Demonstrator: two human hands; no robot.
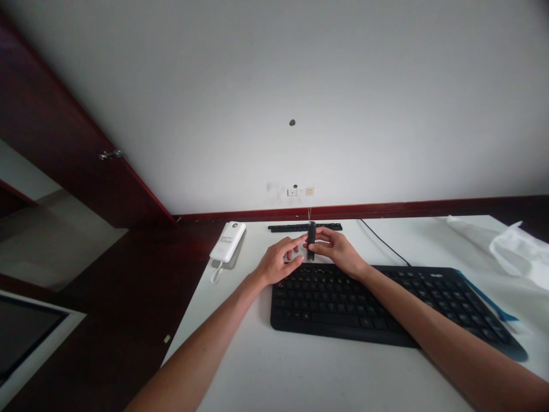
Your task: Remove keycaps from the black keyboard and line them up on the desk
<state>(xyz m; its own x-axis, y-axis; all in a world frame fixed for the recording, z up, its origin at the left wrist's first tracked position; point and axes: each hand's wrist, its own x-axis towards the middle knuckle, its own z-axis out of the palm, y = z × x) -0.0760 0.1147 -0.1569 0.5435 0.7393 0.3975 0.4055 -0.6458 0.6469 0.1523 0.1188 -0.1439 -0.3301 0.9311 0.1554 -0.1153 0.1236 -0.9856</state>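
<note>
**Holding a slim black piece in the right hand, with the left hand open close beside**

Holds the slim black piece point(311, 240) between the thumb and the bent fingers of the right hand point(338, 250), closed only as far as the narrow width of the piece. Shows the long side of the piece running up and down in the view, above the far edge of the black keyboard point(334, 303).

Reaches toward the piece from the left with the left hand point(277, 262), thumb and index finger spread apart, without any object gripped in between. Cannot tell contact of the index fingertip from a very small gap.

See, just beyond the grip, a dark narrow strip point(287, 228) lying across the white table point(300, 372). Find to the left of the grip, well apart, a white power bank point(227, 241) with a short white cable loop point(217, 273) at the near end. Notice to the right of the grip a thin black cable point(381, 240) leading down to the keyboard, and farther right a crumpled white bag point(521, 252) and a blue item point(489, 300) partly hidden beside the keyboard. Look beyond the table, past the grip, to wall sockets point(292, 193).
</note>
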